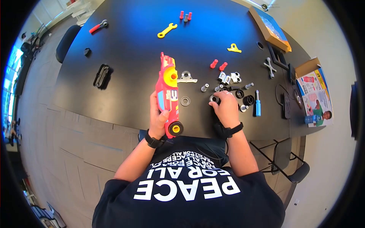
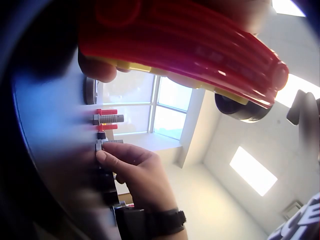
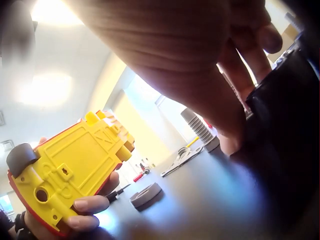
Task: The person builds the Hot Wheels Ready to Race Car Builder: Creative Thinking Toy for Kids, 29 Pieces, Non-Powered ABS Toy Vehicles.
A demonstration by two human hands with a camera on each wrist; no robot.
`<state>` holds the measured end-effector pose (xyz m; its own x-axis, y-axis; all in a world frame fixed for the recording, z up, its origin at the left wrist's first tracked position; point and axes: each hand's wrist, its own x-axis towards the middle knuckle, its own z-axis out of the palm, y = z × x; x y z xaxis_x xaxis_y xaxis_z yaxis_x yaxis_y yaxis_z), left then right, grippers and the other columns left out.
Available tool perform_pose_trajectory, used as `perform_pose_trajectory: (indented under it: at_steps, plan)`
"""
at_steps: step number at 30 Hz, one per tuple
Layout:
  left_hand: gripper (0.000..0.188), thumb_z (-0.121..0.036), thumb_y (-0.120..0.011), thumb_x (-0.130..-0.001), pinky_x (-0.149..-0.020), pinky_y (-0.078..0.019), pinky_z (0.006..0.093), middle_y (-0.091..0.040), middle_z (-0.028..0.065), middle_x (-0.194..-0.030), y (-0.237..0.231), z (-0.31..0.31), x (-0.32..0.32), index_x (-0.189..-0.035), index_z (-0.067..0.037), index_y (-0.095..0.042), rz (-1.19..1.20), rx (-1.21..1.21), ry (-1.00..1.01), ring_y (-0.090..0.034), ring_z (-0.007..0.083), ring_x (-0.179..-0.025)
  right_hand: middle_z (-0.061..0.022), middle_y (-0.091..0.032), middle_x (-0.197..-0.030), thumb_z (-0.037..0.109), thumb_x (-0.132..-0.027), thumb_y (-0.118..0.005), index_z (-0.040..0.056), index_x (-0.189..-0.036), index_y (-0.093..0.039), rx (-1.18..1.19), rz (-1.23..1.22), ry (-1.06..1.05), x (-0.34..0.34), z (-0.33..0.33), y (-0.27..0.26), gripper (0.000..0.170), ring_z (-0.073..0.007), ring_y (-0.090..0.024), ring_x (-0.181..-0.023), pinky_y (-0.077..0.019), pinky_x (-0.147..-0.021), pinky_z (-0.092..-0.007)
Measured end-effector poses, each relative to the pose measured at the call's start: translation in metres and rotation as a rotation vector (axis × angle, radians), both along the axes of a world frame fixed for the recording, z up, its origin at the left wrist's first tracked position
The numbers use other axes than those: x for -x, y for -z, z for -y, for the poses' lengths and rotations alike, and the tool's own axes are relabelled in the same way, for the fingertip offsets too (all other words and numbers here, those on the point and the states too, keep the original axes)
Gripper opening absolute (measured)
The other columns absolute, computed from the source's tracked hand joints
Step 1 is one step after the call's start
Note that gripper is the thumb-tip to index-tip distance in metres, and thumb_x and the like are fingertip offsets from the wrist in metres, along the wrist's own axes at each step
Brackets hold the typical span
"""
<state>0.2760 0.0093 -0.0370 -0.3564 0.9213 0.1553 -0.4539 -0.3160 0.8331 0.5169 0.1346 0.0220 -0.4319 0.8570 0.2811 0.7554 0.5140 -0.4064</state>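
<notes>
The red toy car [image 1: 173,108] is gripped by my left hand [image 1: 157,117], its nose end pointing away from me and a black wheel near my body. Its yellow underside [image 3: 85,155] faces the right wrist camera, with fingers curled round the edge. At the table, my right hand [image 1: 227,108] pinches a grey round part [image 1: 214,99] between thumb and fingers; in the left wrist view those fingertips [image 2: 102,156] meet at it. Grey bolts [image 1: 204,87] stand close by, and a flat grey ring [image 1: 185,101] lies between the hands.
Right of my right hand are black wheels [image 1: 248,100] and a blue screwdriver [image 1: 258,104]. Beyond lie red bolts [image 1: 223,66], a grey bracket [image 1: 186,78], a yellow wrench [image 1: 167,30] and a yellow piece [image 1: 234,48]. A printed box [image 1: 315,95] is at the right edge.
</notes>
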Motion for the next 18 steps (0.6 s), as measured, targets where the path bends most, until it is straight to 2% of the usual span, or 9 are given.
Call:
perform_pose_trajectory:
  at_steps: [6,7,8,10,11,12,14,15,18]
  plan:
    - [0.096,-0.061,-0.082,-0.091,-0.064,-0.0647,0.0325,-0.063,0.021,-0.138,0.0,-0.003,0.0,-0.156,-0.009,-0.035,-0.044,0.018,0.0,-0.073,0.0184,-0.084,-0.0177,-0.077,-0.101,0.002,-0.089,-0.077,0.0001,-0.109,-0.078,-0.089,-0.096,-0.004,0.001,0.003,0.009,0.02,-0.0414,-0.073,-0.093,-0.0584,-0.084,-0.0498]
    - [0.096,-0.062,-0.082,-0.091,-0.064,-0.0646,0.0325,-0.063,0.0208,-0.137,-0.003,-0.003,0.0,-0.155,-0.008,-0.035,-0.054,0.017,0.004,-0.073,0.0182,-0.084,-0.0176,-0.076,-0.094,0.0,-0.091,-0.075,-0.0009,-0.111,-0.077,-0.134,-0.168,-0.02,0.0,0.002,0.007,0.02,-0.0383,-0.073,-0.086,-0.0589,-0.078,-0.0448]
    - [0.097,-0.062,-0.082,-0.09,-0.064,-0.0646,0.0324,-0.063,0.0205,-0.137,-0.005,-0.002,-0.001,-0.155,-0.007,-0.035,-0.064,0.018,0.005,-0.073,0.018,-0.084,-0.0176,-0.076,-0.094,0.0,-0.091,-0.075,-0.0009,-0.111,-0.077,-0.13,-0.159,-0.015,-0.003,0.004,0.002,0.02,-0.0383,-0.073,-0.086,-0.0589,-0.078,-0.0448]
    - [0.097,-0.062,-0.082,-0.09,-0.065,-0.0644,0.0318,-0.064,0.0197,-0.136,-0.005,-0.002,-0.001,-0.156,-0.007,-0.035,-0.069,0.025,0.002,-0.073,0.0177,-0.084,-0.0153,-0.075,-0.091,-0.001,-0.093,-0.075,-0.0018,-0.112,-0.077,-0.094,-0.364,-0.071,-0.005,0.009,-0.017,0.019,-0.0306,-0.074,-0.083,-0.0581,-0.076,-0.0386]
    - [0.101,-0.06,-0.084,-0.09,-0.085,-0.0604,0.0338,-0.061,0.0161,-0.139,-0.008,-0.001,-0.001,-0.159,-0.005,-0.033,-0.057,0.022,0.02,-0.068,0.018,-0.103,-0.0107,-0.077,-0.095,-0.006,-0.096,-0.075,-0.0029,-0.117,-0.075,-0.01,-0.435,-0.088,-0.008,0.013,-0.02,0.021,-0.0194,-0.076,-0.088,-0.0597,-0.079,-0.0316]
    - [0.105,-0.058,-0.085,-0.091,-0.105,-0.0564,0.0358,-0.058,0.0126,-0.143,-0.008,0.0,-0.001,-0.162,-0.002,-0.031,-0.046,0.021,0.037,-0.064,0.0184,-0.123,-0.0107,-0.077,-0.095,-0.006,-0.096,-0.075,-0.0029,-0.117,-0.075,-0.002,-0.431,-0.092,-0.007,0.021,-0.027,0.021,-0.0194,-0.076,-0.088,-0.0597,-0.079,-0.0316]
    - [0.105,-0.056,-0.085,-0.091,-0.105,-0.0562,0.0364,-0.057,0.0138,-0.144,-0.007,0.001,-0.001,-0.162,-0.001,-0.031,-0.05,0.017,0.039,-0.064,0.0193,-0.124,-0.0081,-0.077,-0.106,-0.01,-0.098,-0.075,-0.0038,-0.122,-0.072,0.591,-0.984,-0.204,0.001,0.041,-0.041,0.025,-0.0155,-0.077,-0.098,-0.0627,-0.085,-0.0303]
    - [0.105,-0.056,-0.085,-0.091,-0.106,-0.0561,0.0367,-0.057,0.0142,-0.144,-0.01,0.0,-0.004,-0.163,-0.001,-0.03,-0.065,0.022,0.006,-0.064,0.0197,-0.125,-0.0081,-0.075,-0.115,-0.012,-0.099,-0.074,-0.0047,-0.126,-0.069,0.66,-0.98,-0.295,0.002,0.049,-0.044,0.028,-0.0161,-0.076,-0.104,-0.064,-0.091,-0.0301]
    - [0.106,-0.055,-0.085,-0.091,-0.106,-0.0566,0.0373,-0.057,0.0154,-0.144,-0.014,0.0,-0.006,-0.163,-0.001,-0.029,-0.093,0.024,-0.04,-0.064,0.0209,-0.126,-0.0085,-0.074,-0.113,-0.011,-0.099,-0.075,-0.0047,-0.126,-0.069,0.87,-1.052,-0.424,0.016,0.074,-0.047,0.028,-0.0153,-0.077,-0.101,-0.0649,-0.088,-0.0292]
